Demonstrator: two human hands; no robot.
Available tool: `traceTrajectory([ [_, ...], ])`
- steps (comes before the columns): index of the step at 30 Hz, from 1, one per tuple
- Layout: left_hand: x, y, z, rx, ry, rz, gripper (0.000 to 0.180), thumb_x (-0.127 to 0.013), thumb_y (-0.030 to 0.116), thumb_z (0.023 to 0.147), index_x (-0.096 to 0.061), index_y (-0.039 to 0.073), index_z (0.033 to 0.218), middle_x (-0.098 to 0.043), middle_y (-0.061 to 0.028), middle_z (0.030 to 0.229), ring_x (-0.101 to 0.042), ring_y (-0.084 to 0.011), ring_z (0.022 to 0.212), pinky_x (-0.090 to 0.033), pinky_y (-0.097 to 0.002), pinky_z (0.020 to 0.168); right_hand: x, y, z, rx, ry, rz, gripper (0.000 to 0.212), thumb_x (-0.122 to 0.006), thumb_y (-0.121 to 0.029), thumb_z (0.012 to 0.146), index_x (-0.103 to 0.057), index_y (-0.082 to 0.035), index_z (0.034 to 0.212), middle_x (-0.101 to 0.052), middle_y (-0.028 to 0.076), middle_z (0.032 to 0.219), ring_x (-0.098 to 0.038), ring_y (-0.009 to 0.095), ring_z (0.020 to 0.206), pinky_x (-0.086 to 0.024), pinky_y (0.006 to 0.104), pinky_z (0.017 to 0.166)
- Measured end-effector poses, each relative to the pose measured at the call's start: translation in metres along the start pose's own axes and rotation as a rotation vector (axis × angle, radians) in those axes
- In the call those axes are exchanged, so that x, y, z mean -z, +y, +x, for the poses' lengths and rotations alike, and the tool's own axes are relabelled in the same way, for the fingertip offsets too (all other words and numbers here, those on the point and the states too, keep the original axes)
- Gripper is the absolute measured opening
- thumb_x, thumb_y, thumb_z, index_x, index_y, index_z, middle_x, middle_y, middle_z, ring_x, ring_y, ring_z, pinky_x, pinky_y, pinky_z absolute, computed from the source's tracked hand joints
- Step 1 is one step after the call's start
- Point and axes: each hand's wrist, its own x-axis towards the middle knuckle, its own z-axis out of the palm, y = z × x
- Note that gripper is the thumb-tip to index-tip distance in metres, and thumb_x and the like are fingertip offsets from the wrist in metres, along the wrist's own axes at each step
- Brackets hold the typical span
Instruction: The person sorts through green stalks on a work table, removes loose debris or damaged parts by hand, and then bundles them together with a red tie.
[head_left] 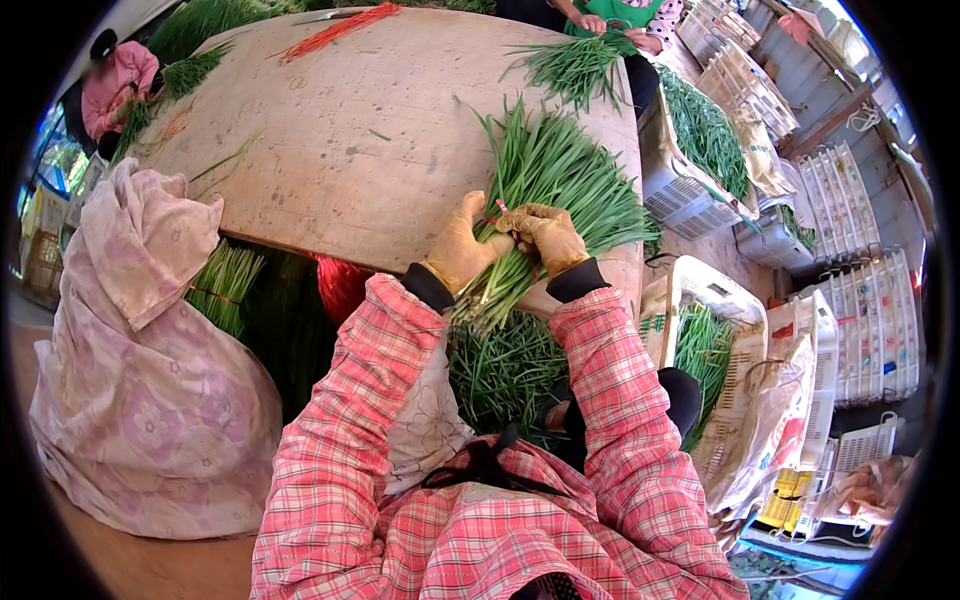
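Note:
A bundle of green chives (565,175) lies at the near right edge of the table, leaves fanned away from me and pale stems toward me. My left hand (463,247), in a yellowish glove, is closed round the left side of the stems with its thumb up. My right hand (553,238), gloved alike, pinches at a thin red tie (501,206) on top of the bundle. Its curled fingers partly hide the tie, and whether it is knotted cannot be seen. Below the stems, a heap of loose chives (508,362) sits close to my lap.
Red ties (338,32) lie at the table's far side (330,130). Another chive pile (575,68) is at the far right by a person in a green apron (625,12). Someone in pink (112,85) sits far left. White crates (715,285) line the right; a flowered cloth (150,400) drapes left.

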Motion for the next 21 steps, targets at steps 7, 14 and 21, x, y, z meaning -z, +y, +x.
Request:
traceTrajectory([
  [7, -0.022, 0.049, 0.002, 0.232, -0.287, 0.670, 0.108, -0.077, 0.048, 0.059, -0.020, -0.012, 0.129, -0.046, -0.0295, 0.118, -0.048, -0.0388, 0.111, -0.041, -0.0394, 0.092, 0.020, 0.026, -0.020, 0.240, -0.023, 0.028, 0.016, -0.057, -0.015, 0.079, -0.060, -0.002, 0.072, -0.052, -0.001, 0.065, -0.040, 0.006, 0.056, -0.030, 0.0195, 0.051],
  [14, -0.034, 0.064, 0.005, 0.255, -0.462, 0.861, 0.119, -0.073, 0.051, 0.064, -0.006, -0.019, 0.132, -0.038, -0.0367, 0.125, -0.048, -0.0417, 0.112, -0.043, -0.0364, 0.091, 0.039, 0.089, -0.077, 0.219, 0.164, 0.725, 0.012, -0.061, -0.005, 0.082, -0.063, 0.003, 0.091, -0.060, 0.004, 0.078, -0.052, 0.012, 0.064, -0.044, 0.0230, 0.060],
  [21, -0.015, 0.075, 0.036, 0.204, -0.892, 0.849, 0.114, -0.071, 0.049, 0.070, -0.004, -0.019, 0.133, -0.024, -0.0401, 0.134, -0.031, -0.0420, 0.127, -0.030, -0.0347, 0.104, 0.039, 0.086, -0.066, 0.349, 0.183, 0.875, 0.012, -0.058, -0.008, 0.086, -0.061, 0.004, 0.090, -0.064, 0.011, 0.082, -0.059, 0.015, 0.068, -0.047, 0.0257, 0.060],
])
